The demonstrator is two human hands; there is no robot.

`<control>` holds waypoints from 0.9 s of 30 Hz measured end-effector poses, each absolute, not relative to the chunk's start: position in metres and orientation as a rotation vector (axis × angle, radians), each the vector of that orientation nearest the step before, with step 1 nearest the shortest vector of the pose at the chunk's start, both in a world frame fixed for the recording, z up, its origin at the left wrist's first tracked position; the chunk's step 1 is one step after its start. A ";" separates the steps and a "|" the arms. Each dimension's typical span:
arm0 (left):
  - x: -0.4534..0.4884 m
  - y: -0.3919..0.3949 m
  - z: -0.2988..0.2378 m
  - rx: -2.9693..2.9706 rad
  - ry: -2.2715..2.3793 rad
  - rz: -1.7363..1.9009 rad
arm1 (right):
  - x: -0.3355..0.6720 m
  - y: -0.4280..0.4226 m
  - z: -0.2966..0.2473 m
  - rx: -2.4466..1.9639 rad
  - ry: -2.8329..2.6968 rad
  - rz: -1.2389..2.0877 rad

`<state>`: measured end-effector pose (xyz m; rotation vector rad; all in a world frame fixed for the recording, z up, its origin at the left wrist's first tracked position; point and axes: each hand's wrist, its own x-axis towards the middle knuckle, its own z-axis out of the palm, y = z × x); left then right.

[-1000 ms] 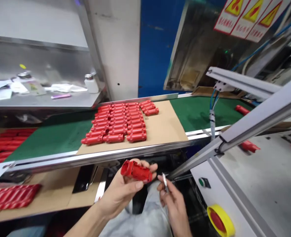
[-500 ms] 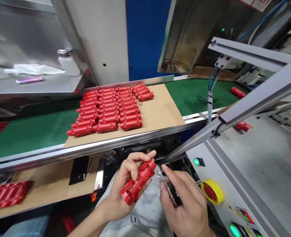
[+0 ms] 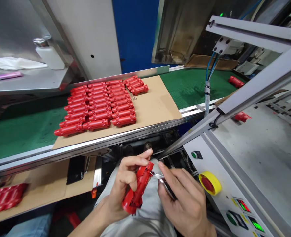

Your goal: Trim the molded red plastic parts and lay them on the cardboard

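Note:
My left hand [image 3: 124,184] is closed around a red plastic tubular part [image 3: 138,189], tilted with its upper end toward the belt and its open, cut-out side facing up. In my right hand [image 3: 184,200] is a pair of nippers [image 3: 163,181] with a shiny metal head; the fingers hide most of the handles. The nippers' tip is at the upper right end of the red part, seemingly touching it. Both hands are above my lap. Ahead, rows of similar red parts [image 3: 99,105] lie on a cardboard sheet [image 3: 157,102].
The cardboard rests on a green conveyor belt [image 3: 182,89] behind a metal rail [image 3: 115,136]. On the right are an aluminium frame post [image 3: 249,79] and a control panel with an emergency stop button [image 3: 209,183]. More red parts [image 3: 6,197] lie on a lower shelf at left.
The nippers have moved left to the end of the red part. My left hand has shifted slightly with the part, and the camera view has turned a little.

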<state>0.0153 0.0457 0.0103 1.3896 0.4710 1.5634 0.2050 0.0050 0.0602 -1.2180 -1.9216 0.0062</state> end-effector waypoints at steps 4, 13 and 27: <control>0.014 0.049 0.012 1.530 0.480 1.569 | 0.207 0.007 0.059 -1.184 -1.921 -0.004; 0.017 0.043 0.016 1.555 0.566 1.528 | 0.210 0.004 0.046 -1.189 -1.923 -0.006; 0.024 0.036 0.028 1.434 0.584 1.436 | 0.210 0.012 0.024 -1.078 -1.710 0.158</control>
